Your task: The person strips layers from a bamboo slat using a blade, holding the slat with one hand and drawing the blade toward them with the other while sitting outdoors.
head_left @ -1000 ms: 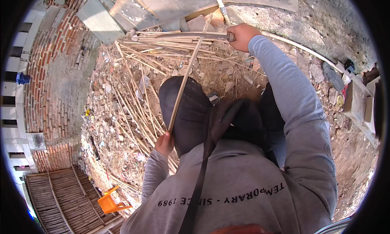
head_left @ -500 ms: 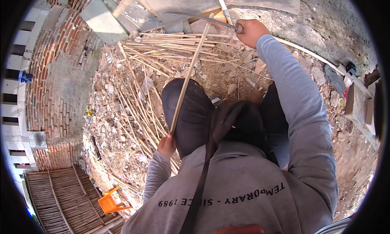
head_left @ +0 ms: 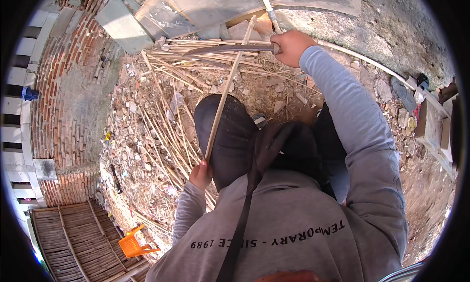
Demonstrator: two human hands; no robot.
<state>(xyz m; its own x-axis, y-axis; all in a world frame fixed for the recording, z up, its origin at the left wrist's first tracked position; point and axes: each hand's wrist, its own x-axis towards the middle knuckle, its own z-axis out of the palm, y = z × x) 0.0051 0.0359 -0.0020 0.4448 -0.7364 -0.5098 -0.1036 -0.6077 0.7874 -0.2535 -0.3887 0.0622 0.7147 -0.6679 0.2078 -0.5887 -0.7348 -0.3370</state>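
A long, pale bamboo strip [head_left: 227, 89] slants up and away across my left thigh. My left hand [head_left: 200, 175] grips its near end beside the knee. Out ahead on the right, my right hand [head_left: 293, 47] is closed round the handle of a machete [head_left: 215, 49]. Its long, dark, slightly curved blade points left and crosses the strip near the far end. Whether the edge bites into the wood I cannot tell.
Many cut bamboo strips [head_left: 164, 135] lie on the littered ground left of my leg, with another pile [head_left: 210, 62] ahead. Grey boards [head_left: 215, 8] lean at the far side. An orange plastic chair [head_left: 134, 243] and a slatted bamboo panel [head_left: 73, 238] are at lower left.
My right hand has come nearer and slightly left, bringing the machete blade down from beyond the strip's end to across it. The left hand and strip have barely moved.
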